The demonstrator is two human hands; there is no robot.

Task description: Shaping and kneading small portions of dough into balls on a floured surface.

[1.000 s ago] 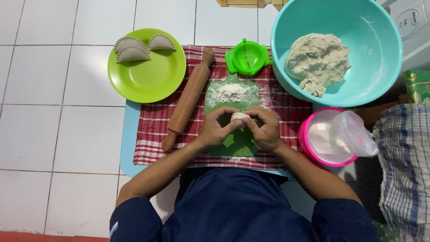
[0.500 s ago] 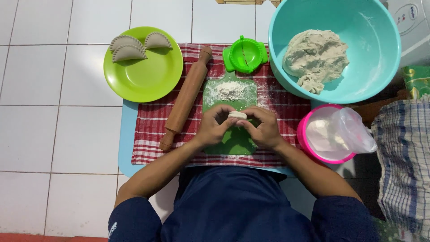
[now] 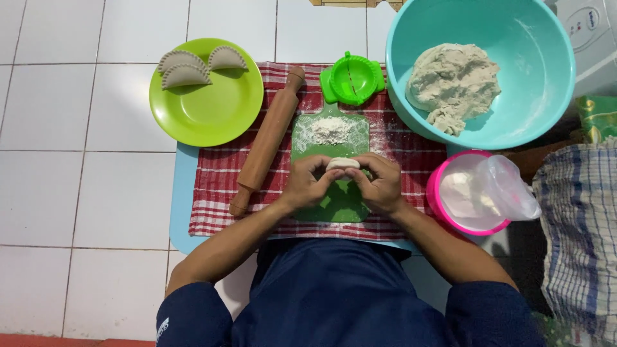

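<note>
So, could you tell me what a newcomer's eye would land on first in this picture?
Probably the big turquoise bowl at top right with its lump of pale dough, then the lime green plate at top left carrying three crimped pastries. In the middle, the left hand and right hand pinch a small dough piece over a green board, beside a wooden rolling pin.

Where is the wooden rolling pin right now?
In the head view, the wooden rolling pin lies slantwise on the red checked cloth, left of the green cutting board, between it and the lime green plate.
</note>
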